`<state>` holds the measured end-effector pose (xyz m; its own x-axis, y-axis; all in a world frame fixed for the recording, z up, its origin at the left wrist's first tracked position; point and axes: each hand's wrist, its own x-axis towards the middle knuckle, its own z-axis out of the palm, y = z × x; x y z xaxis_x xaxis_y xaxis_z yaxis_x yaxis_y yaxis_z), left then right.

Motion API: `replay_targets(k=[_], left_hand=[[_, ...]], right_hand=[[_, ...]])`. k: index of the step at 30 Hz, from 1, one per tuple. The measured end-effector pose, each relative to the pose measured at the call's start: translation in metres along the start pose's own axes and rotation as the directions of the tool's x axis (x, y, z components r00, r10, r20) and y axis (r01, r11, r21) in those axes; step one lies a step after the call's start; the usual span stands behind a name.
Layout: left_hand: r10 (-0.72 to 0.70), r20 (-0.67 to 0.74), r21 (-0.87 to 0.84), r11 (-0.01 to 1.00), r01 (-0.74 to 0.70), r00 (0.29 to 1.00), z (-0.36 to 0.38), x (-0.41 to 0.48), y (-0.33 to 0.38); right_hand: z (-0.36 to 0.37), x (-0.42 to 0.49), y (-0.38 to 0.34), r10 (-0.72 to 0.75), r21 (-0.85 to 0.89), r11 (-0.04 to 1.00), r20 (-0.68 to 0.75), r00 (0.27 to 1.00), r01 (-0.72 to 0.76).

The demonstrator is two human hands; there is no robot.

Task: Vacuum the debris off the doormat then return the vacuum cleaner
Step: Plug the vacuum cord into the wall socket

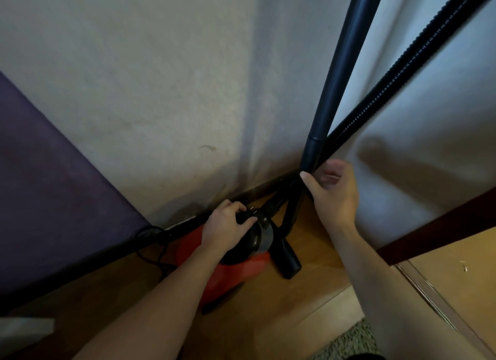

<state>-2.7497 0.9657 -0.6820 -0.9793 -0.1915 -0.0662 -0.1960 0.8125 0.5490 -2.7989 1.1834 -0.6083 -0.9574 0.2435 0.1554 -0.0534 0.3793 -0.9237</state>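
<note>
Standing on a narrow strip of wooden floor (316, 255), hemmed by a purple panel (53, 177) on the left, a pale wall (161, 78) behind and a dark door frame (440, 228) on the right. Little open room: only a wedge of bare boards toward the lower right, with a corner of shaggy doormat (349, 343) at the bottom edge.

Nearest, both forearms reaching in from below. Left hand (228, 228) resting on top of the vacuum cleaner (241, 265), fingers (241, 206) curled and clamped over a black knob or handle on its dark domed lid. Red body below the lid, squat, tucked into the corner just beside the purple panel, with a thin black cord (150, 241) looping off to its left. Black floor nozzle (288, 257) lying on the boards touching the body's right side.

Further in, right hand (332, 193) at the lower end of the rigid black wand (341, 72), thumb pressed to the tube, the other fingers (332, 171) loosely spread and only partly closed around it. Ribbed black hose (402, 70) running beside the wand, both rising steeply against the wall and out of the top edge.
</note>
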Motion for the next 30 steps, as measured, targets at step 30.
replay_targets(k=[30], left_hand=[[-0.16, -0.289, -0.596, 0.802, -0.047, 0.944, -0.157, -0.092, -0.077]], right_hand=[[0.111, -0.076, 0.019, -0.16, -0.261, 0.703, 0.848, 0.505, 0.661]])
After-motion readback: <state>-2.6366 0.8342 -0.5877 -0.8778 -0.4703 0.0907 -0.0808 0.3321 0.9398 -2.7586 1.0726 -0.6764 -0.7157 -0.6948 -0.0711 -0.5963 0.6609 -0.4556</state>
